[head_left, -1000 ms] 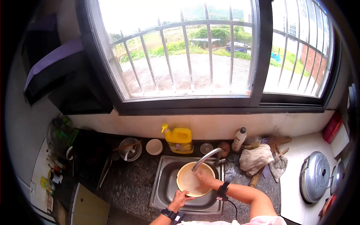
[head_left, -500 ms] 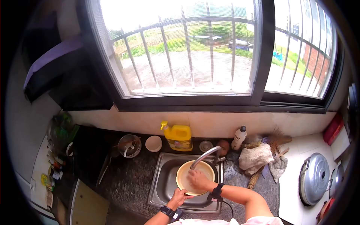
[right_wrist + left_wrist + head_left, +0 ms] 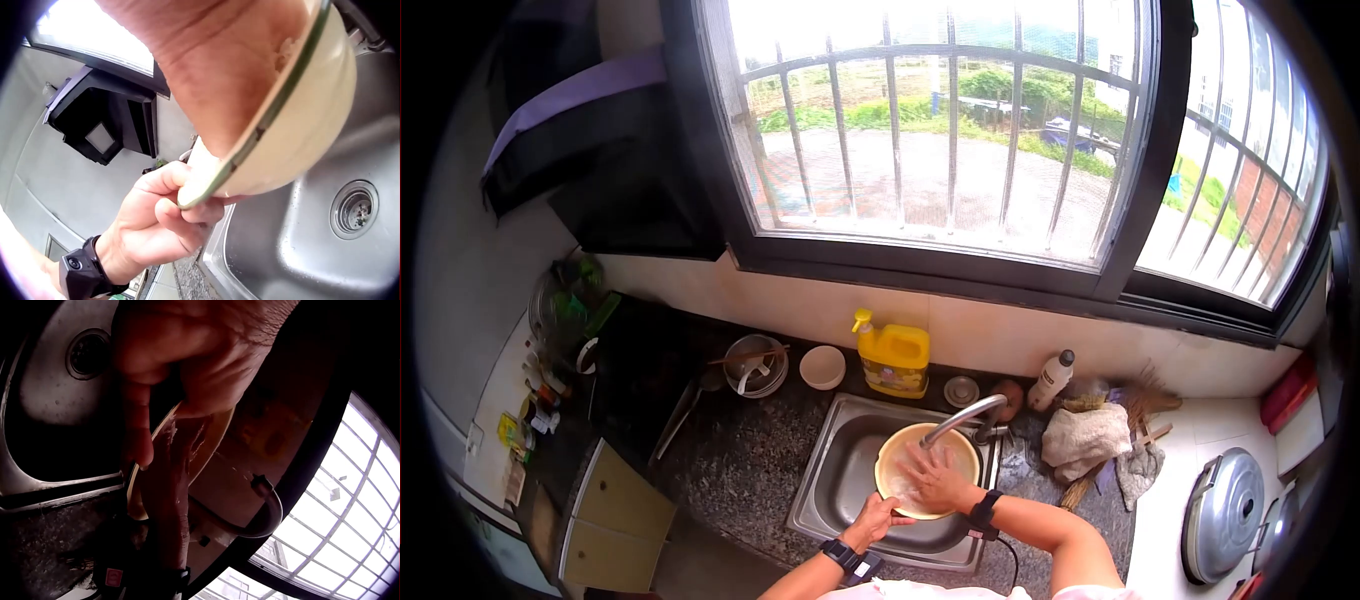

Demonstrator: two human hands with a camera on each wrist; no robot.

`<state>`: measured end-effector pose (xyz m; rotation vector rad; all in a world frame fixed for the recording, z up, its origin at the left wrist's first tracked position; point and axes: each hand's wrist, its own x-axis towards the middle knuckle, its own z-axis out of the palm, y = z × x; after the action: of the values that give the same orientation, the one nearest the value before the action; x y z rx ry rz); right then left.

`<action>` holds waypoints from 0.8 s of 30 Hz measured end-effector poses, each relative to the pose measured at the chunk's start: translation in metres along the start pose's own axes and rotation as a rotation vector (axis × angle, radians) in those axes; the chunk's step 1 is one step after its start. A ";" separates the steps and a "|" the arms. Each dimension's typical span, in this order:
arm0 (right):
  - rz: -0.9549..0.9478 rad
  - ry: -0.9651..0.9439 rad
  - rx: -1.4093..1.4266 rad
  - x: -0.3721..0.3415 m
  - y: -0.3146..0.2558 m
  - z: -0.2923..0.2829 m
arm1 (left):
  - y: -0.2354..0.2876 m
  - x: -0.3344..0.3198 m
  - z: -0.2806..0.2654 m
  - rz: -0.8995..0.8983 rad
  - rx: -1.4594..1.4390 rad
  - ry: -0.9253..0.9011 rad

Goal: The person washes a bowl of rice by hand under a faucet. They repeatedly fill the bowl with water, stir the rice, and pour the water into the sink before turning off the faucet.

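Observation:
A cream-yellow bowl (image 3: 899, 441) with a green rim is held over the steel sink (image 3: 828, 490), tilted in the right wrist view. My left hand (image 3: 872, 522) grips its near-left edge, thumb over the rim and fingers underneath. Inside the bowl, my right hand (image 3: 943, 483) has its fingers spread in cloudy, whitish liquid. Small white bits (image 3: 287, 53) cling near that hand; their kind is not clear. The curved faucet (image 3: 966, 409) arches over the bowl, its spout end right above the right hand's fingers. The fingertips are partly hidden by the liquid.
Behind the sink stand a yellow jug (image 3: 894, 362) with a pump, a white bowl (image 3: 822, 368) and a white bottle (image 3: 1052, 380). A pan with utensils (image 3: 756, 366) sits left. Right are a crumpled cloth (image 3: 1086, 440) and a lidded metal pot (image 3: 1224, 515).
The right hand has shifted left across the bowl, its fingers now spread wide. The left hand keeps its hold on the rim. The head view has turned slightly.

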<state>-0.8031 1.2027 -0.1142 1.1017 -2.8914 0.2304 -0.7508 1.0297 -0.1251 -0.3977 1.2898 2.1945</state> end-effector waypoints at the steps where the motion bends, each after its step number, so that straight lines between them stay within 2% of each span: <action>1: -0.005 0.010 0.009 0.000 -0.002 0.000 | 0.002 -0.001 0.002 0.004 -0.007 -0.004; 6: -0.033 0.054 0.013 0.002 0.001 0.011 | 0.001 -0.002 -0.001 0.008 0.026 -0.001; 8: -0.014 -0.048 0.013 -0.001 0.000 -0.003 | 0.000 0.000 -0.003 -0.006 0.048 0.018; 9: -0.010 -0.025 0.113 -0.002 0.005 0.009 | -0.003 0.001 -0.005 0.021 0.025 0.005; 13: 0.042 0.018 0.130 -0.001 0.007 -0.001 | -0.003 0.001 -0.007 0.051 0.025 -0.007; 15: 0.037 -0.082 0.088 0.000 0.002 -0.008 | -0.001 0.001 -0.004 0.027 0.004 0.010; 18: -0.102 -0.053 0.013 -0.001 0.007 -0.003 | 0.005 -0.005 0.003 0.019 -0.043 0.032; 21: -0.189 0.112 -0.101 -0.002 0.021 0.000 | 0.004 -0.003 -0.002 0.012 -0.029 0.026; 24: -0.109 0.220 -0.136 0.005 0.026 0.005 | 0.004 -0.005 0.001 0.023 -0.018 0.027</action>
<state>-0.8246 1.2179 -0.1218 1.1277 -2.6039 0.1383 -0.7489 1.0271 -0.1191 -0.4227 1.2964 2.2282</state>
